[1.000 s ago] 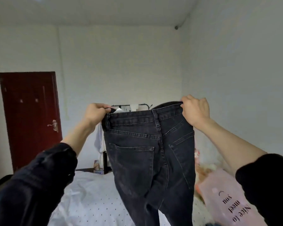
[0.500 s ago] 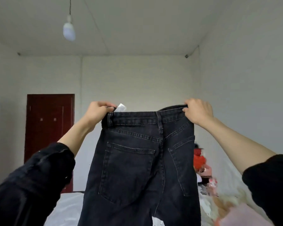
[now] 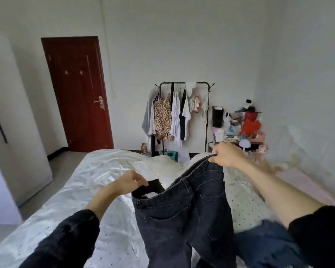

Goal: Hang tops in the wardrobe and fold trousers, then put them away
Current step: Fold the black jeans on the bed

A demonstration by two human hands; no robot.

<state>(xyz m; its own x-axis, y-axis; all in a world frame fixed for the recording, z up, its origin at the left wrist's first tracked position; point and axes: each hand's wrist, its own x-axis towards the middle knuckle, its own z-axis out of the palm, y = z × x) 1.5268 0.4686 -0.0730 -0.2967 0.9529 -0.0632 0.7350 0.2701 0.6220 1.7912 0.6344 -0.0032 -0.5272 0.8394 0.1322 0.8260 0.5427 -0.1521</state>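
Bed [image 3: 70, 190] as landmark: one pair of black jeans [image 3: 184, 215] spread over its middle. Left hand [image 3: 130, 182] and right hand [image 3: 227, 156] each grip waistband. Second, blue denim piece [image 3: 263, 242] at bed's right edge. Beyond bed foot: one garment rack [image 3: 184, 84] holding several hung tops; cluttered stand to rack's right; one red door [image 3: 79, 93] to rack's left.

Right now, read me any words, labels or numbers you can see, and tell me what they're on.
None can be read.
Black jeans: no tag or label shows.
Boxes and packets on the cluttered side table: any print is too small and blurred.
Items on the floor under the clothes rack: too blurred.
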